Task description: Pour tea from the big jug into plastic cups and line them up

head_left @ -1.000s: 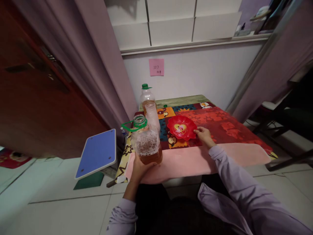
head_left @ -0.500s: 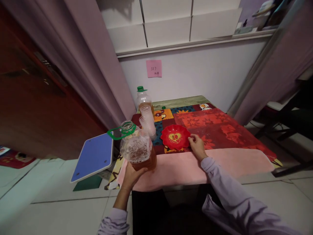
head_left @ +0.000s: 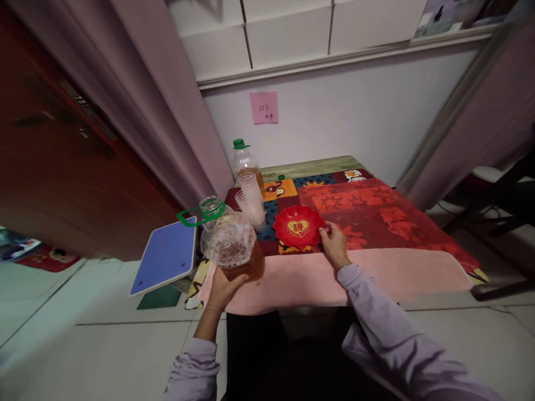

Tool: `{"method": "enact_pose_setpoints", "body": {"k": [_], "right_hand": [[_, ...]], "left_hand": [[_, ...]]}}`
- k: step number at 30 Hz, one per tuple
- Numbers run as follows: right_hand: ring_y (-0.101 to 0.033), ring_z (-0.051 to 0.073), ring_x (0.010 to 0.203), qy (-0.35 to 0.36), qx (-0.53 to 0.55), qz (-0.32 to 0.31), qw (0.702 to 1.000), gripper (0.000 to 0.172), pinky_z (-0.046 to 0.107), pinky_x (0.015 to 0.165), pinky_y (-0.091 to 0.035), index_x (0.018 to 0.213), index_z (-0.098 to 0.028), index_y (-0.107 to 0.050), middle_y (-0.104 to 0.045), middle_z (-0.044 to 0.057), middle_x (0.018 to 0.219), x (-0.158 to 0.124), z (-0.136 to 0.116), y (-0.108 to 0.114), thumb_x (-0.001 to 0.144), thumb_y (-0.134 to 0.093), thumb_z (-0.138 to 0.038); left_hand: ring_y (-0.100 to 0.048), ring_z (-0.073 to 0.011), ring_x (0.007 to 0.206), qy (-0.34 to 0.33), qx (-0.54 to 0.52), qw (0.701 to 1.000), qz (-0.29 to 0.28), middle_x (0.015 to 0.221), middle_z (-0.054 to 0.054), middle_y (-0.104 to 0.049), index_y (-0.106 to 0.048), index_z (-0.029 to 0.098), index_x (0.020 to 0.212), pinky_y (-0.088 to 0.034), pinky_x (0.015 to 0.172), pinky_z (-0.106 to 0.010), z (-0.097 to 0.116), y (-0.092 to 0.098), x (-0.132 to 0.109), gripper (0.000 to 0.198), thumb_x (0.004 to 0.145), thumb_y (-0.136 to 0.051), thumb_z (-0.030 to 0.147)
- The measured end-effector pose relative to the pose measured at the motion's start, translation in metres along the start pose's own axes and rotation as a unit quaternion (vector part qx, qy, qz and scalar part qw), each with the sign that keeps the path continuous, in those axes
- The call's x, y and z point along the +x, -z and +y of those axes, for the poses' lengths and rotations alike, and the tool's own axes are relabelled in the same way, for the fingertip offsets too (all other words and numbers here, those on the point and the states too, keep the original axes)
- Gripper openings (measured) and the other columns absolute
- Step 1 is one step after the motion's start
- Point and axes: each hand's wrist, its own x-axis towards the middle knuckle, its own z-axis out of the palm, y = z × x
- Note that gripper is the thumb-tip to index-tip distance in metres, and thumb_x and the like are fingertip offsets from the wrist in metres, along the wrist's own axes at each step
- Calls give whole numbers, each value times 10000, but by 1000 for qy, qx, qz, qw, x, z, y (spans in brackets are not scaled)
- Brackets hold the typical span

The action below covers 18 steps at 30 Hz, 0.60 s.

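My left hand point(head_left: 223, 289) grips the lower part of a large clear plastic bottle point(head_left: 246, 263), its thumb across the near side and the other fingers hidden. Amber liquid with foam on top partly fills the bottle, which has an uncapped mouth and a green handle ring. My right hand point(head_left: 334, 244) pinches the right rim of a red scalloped plate point(head_left: 297, 240) with a yellow heart in its middle. Between the two, and a little behind, stand stacks of clear plastic cups point(head_left: 251, 206).
A second bottle point(head_left: 246, 162) with a green cap stands at the table's back left. A loose green cap point(head_left: 281, 177) lies near the back edge. A pink cloth point(head_left: 376, 273) runs along the front edge. Left of the table is a blue board point(head_left: 165, 253).
The view has tilted slightly, shifting the scene a little upward. Both hands keep their holds on the bottle and the plate, with no other clear change.
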Motion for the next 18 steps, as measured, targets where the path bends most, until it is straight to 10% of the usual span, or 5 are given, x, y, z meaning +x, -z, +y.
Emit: {"method": "enact_pose_setpoints", "body": {"k": [12,16,18], "right_hand": [[-711,300,868,7,1,64,998,760,467,908,-571,1358,-48,-680,-790,200,1048,-4,-9,3,879,-543,-622],[-712,300,935,11,27,115,993,752,441,894,-561,1360,-55,-646,-778,218,1092,-6,-12,6,933,-459,-645],[-713,299,974,19,41,131,990,679,426,890,-556,1286,-98,-673,-780,211,1103,-7,-14,7,961,-432,-643]], "left_hand": [[-681,-372,1328,-33,-25,998,47,1378,-178,-686,-521,203,1386,-511,1191,-547,-1,-8,-9,999,619,-935,693],[-594,-360,1402,-180,28,949,256,1419,-180,-607,-519,215,1401,-432,1252,-564,-1,-16,-41,853,822,-719,809],[-649,-349,1292,-292,97,928,212,1307,-149,-654,-582,227,1344,-493,1177,-569,5,-27,-58,702,923,-606,788]]}}
